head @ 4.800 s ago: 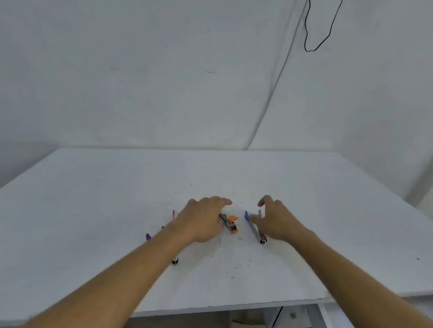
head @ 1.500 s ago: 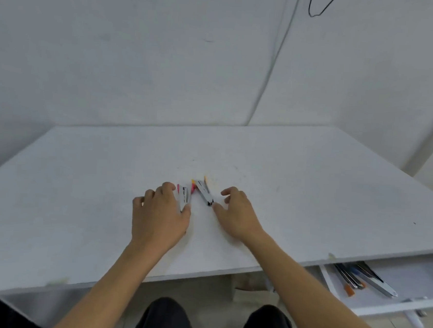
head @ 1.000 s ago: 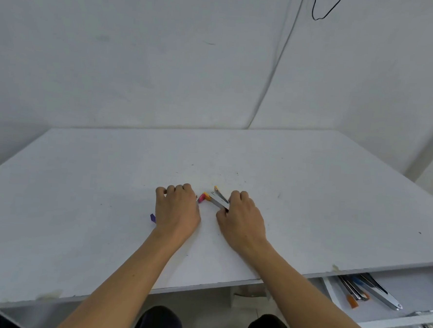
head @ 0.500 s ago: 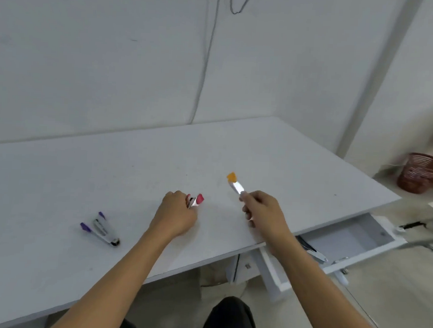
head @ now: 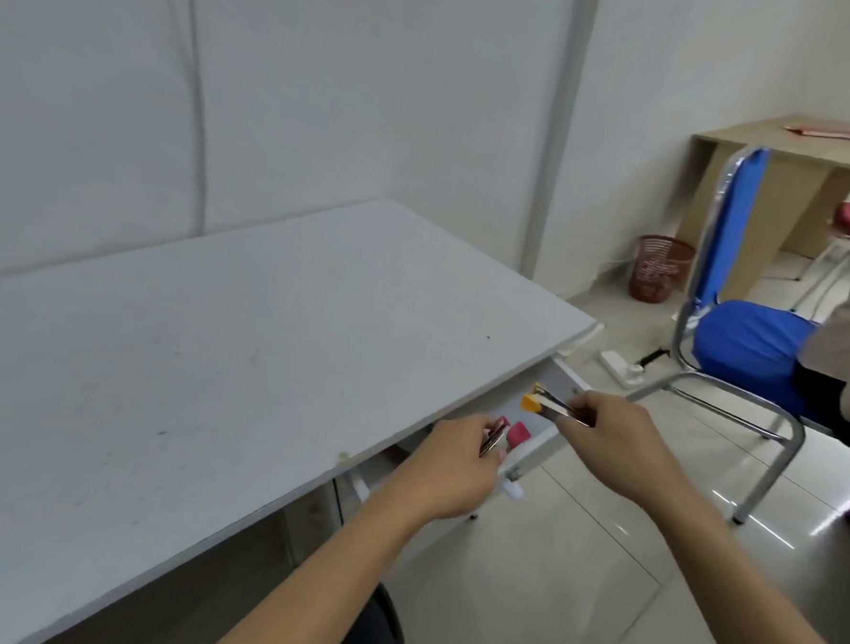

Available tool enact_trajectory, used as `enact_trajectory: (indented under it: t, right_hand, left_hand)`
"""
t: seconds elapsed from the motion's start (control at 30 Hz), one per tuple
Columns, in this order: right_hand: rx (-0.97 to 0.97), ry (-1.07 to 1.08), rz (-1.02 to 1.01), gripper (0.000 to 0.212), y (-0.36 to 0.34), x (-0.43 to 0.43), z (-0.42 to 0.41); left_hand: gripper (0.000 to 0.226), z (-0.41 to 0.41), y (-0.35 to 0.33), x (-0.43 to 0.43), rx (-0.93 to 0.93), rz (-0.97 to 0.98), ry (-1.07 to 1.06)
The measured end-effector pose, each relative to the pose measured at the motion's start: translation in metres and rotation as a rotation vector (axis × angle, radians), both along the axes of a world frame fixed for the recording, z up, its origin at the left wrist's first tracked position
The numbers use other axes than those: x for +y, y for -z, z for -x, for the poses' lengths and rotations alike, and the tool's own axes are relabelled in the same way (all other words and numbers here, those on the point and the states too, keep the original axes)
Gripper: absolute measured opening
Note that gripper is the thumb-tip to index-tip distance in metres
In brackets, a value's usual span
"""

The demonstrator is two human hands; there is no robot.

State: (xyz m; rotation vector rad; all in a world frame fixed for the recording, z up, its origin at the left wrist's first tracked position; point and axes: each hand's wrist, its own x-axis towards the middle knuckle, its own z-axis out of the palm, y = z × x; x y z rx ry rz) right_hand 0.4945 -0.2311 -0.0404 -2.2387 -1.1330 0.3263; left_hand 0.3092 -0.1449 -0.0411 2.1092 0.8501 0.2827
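Just below both hands, past the worktop's (head: 263, 336) right edge, an open drawer (head: 566, 380) stands pulled out. The left hand (head: 459, 465) grips a pink-tipped stapler (head: 513, 434). The right hand (head: 615, 438) pinches an orange-tipped stapler (head: 540, 404), slightly farther out. Both are held over the drawer, so the carrying looks nearly done. What remains, I judge, is lowering each one in and letting go. Each is a small, slim metal tool with bright plastic ends pointing away from the wrists.
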Motion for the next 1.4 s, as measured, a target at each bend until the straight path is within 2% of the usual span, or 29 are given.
enact_trajectory:
  t: [0.13, 0.33, 0.5, 0.67, 0.7, 0.8, 0.83, 0.97, 1.07, 1.13, 1.3, 1.4]
  right_hand:
    - [-0.249, -0.024, 0.087, 0.02, 0.018, 0.016, -0.006]
    - [-0.405, -0.143, 0.228, 0.022, 0.038, 0.059, -0.015]
    - [-0.423, -0.122, 0.387, 0.056, 0.046, 0.091, -0.019]
    - [-0.353, -0.083, 0.45, 0.049, 0.054, 0.1, -0.014]
    - [-0.349, -0.076, 0.429, 0.046, 0.054, 0.098, -0.015]
    - [-0.373, -0.062, 0.37, 0.018, 0.049, 0.092, -0.022]
    - [-0.367, -0.054, 0.368, 0.022, 0.045, 0.09, -0.022]
    - [-0.351, -0.05, 0.329, 0.028, 0.033, 0.084, -0.02]
    - [-0.3, -0.058, 0.283, 0.028, 0.026, 0.076, -0.02]
    - [-0.261, -0.065, 0.266, 0.03, 0.021, 0.07, -0.016]
    - [-0.129, -0.086, 0.146, 0.023, 0.006, 0.06, 0.003]
    - [0.005, -0.137, 0.053, 0.018, -0.006, 0.061, 0.024]
  left_hand:
    - [0.007, -0.029, 0.023, 0.0, 0.107, -0.055, 0.003]
    - [0.036, -0.043, 0.047, 0.019, 0.111, 0.001, -0.129]
    - [0.028, -0.057, 0.049, 0.032, 0.091, 0.161, -0.293]
    - [0.032, -0.071, 0.044, 0.038, 0.074, 0.362, -0.381]
    - [0.029, -0.073, 0.043, 0.038, 0.056, 0.392, -0.401]
    - [0.012, -0.079, 0.044, 0.038, -0.019, 0.524, -0.465]
    - [0.011, -0.08, 0.046, 0.037, -0.034, 0.543, -0.479]
    - [0.016, -0.074, 0.047, 0.028, -0.106, 0.485, -0.473]
    - [0.052, -0.067, 0.043, 0.021, -0.179, 0.396, -0.425]
    - [0.062, -0.059, 0.037, 0.014, -0.2, 0.338, -0.37]
    - [0.051, -0.025, 0.022, -0.005, -0.209, 0.137, -0.249]
    - [0.041, -0.002, 0.008, -0.01, -0.27, 0.091, -0.211]
